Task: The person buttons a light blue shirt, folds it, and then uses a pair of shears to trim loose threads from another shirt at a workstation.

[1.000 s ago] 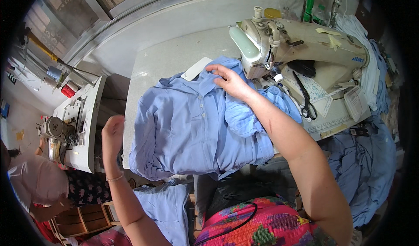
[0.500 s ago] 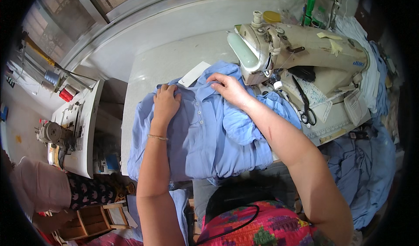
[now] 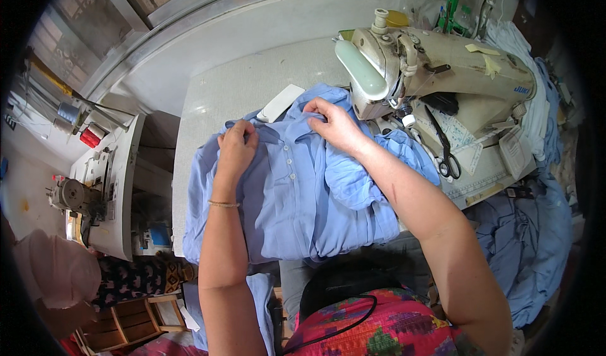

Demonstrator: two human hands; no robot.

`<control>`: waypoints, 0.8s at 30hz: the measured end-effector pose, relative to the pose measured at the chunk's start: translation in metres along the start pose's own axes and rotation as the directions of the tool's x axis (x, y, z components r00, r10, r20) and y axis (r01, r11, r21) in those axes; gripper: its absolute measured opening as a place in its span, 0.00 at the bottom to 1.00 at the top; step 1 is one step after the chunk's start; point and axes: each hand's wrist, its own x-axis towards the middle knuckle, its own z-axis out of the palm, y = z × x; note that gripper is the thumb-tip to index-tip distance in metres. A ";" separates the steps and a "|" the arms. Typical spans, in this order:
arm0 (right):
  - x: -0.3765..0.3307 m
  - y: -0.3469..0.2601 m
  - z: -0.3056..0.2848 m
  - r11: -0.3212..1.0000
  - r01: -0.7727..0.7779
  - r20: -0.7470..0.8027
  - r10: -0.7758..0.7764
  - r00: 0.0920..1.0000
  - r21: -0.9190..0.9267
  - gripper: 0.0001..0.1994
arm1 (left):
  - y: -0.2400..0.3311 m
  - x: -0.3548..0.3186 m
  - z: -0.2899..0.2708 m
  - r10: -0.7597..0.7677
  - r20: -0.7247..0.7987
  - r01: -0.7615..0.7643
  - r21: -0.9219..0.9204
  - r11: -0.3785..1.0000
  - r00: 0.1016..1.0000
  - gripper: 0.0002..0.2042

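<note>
A light blue shirt [image 3: 278, 198] with small white buttons lies spread over the front of the sewing table [image 3: 218, 91], its lower part hanging at the near edge. My left hand [image 3: 237, 146] pinches the cloth at the left of the collar. At the right side of the collar, my right hand [image 3: 333, 122] grips the fabric between thumb and fingers. Between the two hands, beyond the collar, rests a white rectangular card [image 3: 280, 103]. Bunched blue cloth [image 3: 360, 182] lies under my right forearm, close to the sewing machine.
A beige sewing machine [image 3: 454, 65] stands at the right, with black scissors [image 3: 446, 154] beside it. Blue garments [image 3: 530, 249] are heaped lower right. Another machine [image 3: 79, 195] sits on a white table at the left. A person [image 3: 60, 271] is at the lower left.
The view has shifted slightly. Both hands keep their grip at the collar, and the left fingers have drawn closer together on the cloth.
</note>
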 end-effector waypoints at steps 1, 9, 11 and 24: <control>0.000 0.000 0.001 1.000 -0.008 -0.003 0.008 1.000 0.009 0.10 | -0.001 0.000 -0.002 -0.021 0.018 0.022 -0.023 1.000 1.000 0.11; 0.001 0.002 -0.003 0.999 -0.030 0.030 0.029 0.999 0.024 0.11 | 0.019 -0.002 -0.012 -0.062 -0.082 0.042 -0.231 0.972 0.995 0.15; 0.001 -0.001 -0.002 0.997 -0.067 0.018 0.066 0.998 0.038 0.10 | 0.013 -0.001 -0.011 -0.022 -0.119 -0.008 -0.243 0.970 0.993 0.14; 0.003 -0.004 -0.001 0.994 -0.057 -0.064 0.064 0.996 0.095 0.09 | 0.015 -0.003 -0.009 -0.044 -0.012 0.032 -0.505 0.863 0.999 0.09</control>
